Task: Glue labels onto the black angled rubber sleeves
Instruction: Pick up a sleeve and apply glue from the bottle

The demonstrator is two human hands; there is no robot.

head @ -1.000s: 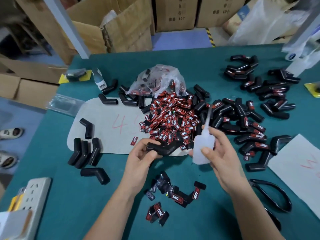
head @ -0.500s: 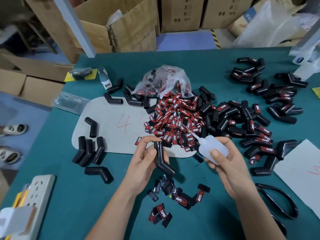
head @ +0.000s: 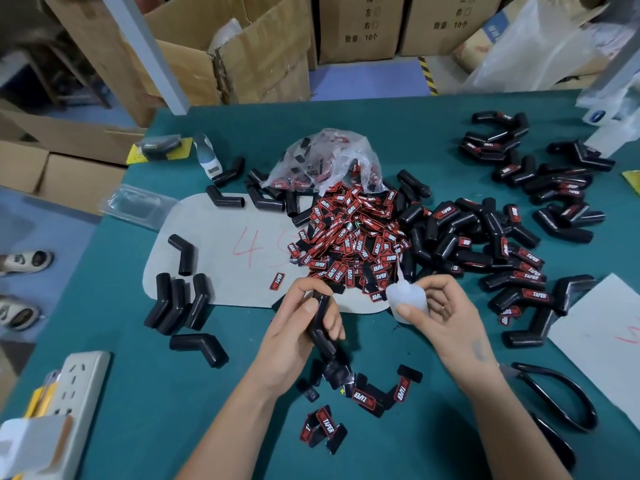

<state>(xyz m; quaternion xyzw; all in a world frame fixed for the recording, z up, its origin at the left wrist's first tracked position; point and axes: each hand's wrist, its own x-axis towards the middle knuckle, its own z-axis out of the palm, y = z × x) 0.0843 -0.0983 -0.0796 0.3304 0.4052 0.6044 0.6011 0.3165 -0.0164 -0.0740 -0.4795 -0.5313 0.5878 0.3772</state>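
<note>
My left hand (head: 298, 327) grips a black angled rubber sleeve (head: 322, 323), held nearly upright over the table's near middle. My right hand (head: 440, 313) holds a small white glue bottle (head: 405, 299) with its thin nozzle pointing up and away from the sleeve. A heap of red-and-black labels (head: 349, 237) lies just beyond both hands, spilling from a clear plastic bag (head: 325, 161). Several loose labels (head: 363, 398) lie on the green table below my hands. Bare sleeves (head: 180, 299) sit at the left; labelled sleeves (head: 512, 265) pile up at the right.
A grey card marked in red (head: 221, 258) lies under the heap. Black scissors (head: 561, 400) rest at the near right, beside a white sheet (head: 602, 334). A white power strip (head: 65, 403) sits at the near left. Cardboard boxes (head: 263, 46) stand beyond the table.
The sleeve in my left hand has turned from lying flat to nearly upright. The glue bottle tilted toward it, then swung back up with its nozzle pointing away.
</note>
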